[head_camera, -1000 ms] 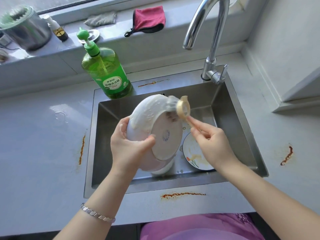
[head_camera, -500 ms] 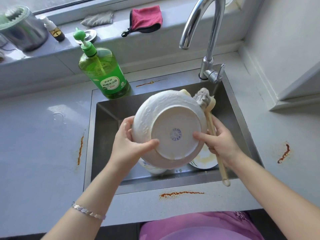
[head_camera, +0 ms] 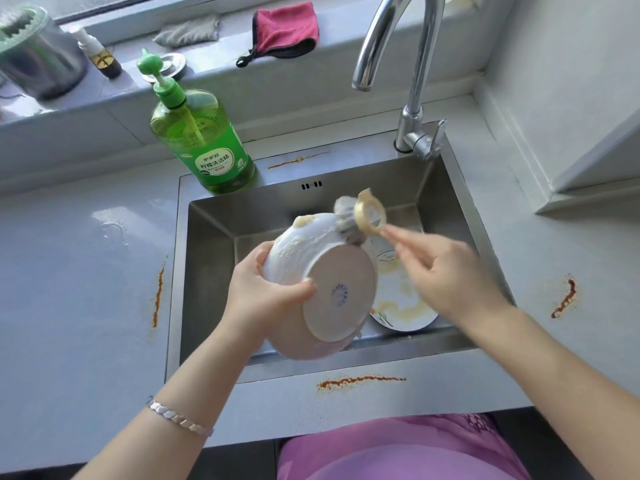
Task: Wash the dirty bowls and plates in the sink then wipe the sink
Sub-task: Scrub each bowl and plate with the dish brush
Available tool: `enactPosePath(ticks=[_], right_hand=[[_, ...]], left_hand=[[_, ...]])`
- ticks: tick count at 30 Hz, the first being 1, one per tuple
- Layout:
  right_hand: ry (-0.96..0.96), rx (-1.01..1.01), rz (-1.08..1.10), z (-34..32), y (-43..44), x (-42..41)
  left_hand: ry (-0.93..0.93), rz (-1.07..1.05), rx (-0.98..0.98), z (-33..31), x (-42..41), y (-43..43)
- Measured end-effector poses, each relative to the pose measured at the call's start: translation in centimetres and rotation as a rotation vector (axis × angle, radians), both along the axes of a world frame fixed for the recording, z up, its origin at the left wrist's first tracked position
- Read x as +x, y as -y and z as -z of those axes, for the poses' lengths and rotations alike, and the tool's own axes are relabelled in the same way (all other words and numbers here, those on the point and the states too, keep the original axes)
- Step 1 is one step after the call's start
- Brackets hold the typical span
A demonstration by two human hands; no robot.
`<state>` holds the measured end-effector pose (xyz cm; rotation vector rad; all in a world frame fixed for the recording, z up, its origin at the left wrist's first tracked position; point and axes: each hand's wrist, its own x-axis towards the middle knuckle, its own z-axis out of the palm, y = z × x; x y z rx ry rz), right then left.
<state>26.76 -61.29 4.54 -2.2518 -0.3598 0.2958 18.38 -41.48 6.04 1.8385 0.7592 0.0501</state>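
The L hand (head_camera: pixel 265 301) holds a white bowl (head_camera: pixel 325 271) over the sink (head_camera: pixel 213 271). The thumb lies on the bowl's flat bottom & the fingers curl round the rim at the far side. The bowl is tipped up, so its bottom w/ a small blue mark faces up and toward the person. Soap foam sticks to its outer side near the top.

The R hand (head_camera: pixel 446 271) is just right of the bowl, not touching it. It is a bit blurry. Its fingers pinch the thin handle of a dish brush (head_camera: pixel 348 221). The brush head touches the bowl's top right edge.

Below the R hand a dirty plate (head_camera: pixel 403 296) lies in the sink, w/ yellow smears on it. The bowl hides part of the plate's left side.

A tap (head_camera: pixel 412 81) curves over the sink's back right corner. A green soap bottle (head_camera: pixel 204 147) stands at the back left corner. The grey tabletop (head_camera: pixel 86 271) has orange-red smears (head_camera: pixel 360 381) in front of the sink & at both sides.

On the window ledge sit a red cloth (head_camera: pixel 287 29), a grey cloth (head_camera: pixel 188 32), a small bottle (head_camera: pixel 100 53) & a metal pot (head_camera: pixel 38 57). The L wrist wears a silver bracelet (head_camera: pixel 176 419).
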Motion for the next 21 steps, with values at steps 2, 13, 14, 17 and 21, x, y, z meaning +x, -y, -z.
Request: enactPosePath(ticks=[2,13,14,17,21], right_hand=[[0.035,0.062,-0.112,-0.6,-1.7,-2.3],[-0.066,0.104,-0.287,-1.6,-4.0,-3.6],[-0.067,0.090,-0.311,-1.7,-3.8,-3.6],[-0.202,-0.011,-0.107,-0.3,-3.2,-0.2],[-0.134,0.153,-0.282,-2.3,-3.9,-3.5]], left_hand=[[0.024,0.013,0.066,0.2,0.0,0.4],[0.081,-0.015,0.206,-0.1,-1.2,-0.5],[0.078,-0.019,0.209,-0.2,-1.3,-0.6],[0.067,0.028,0.239,-0.5,-1.7,-0.6],[0.106,-0.009,0.209,-0.6,-1.4,-0.5]])
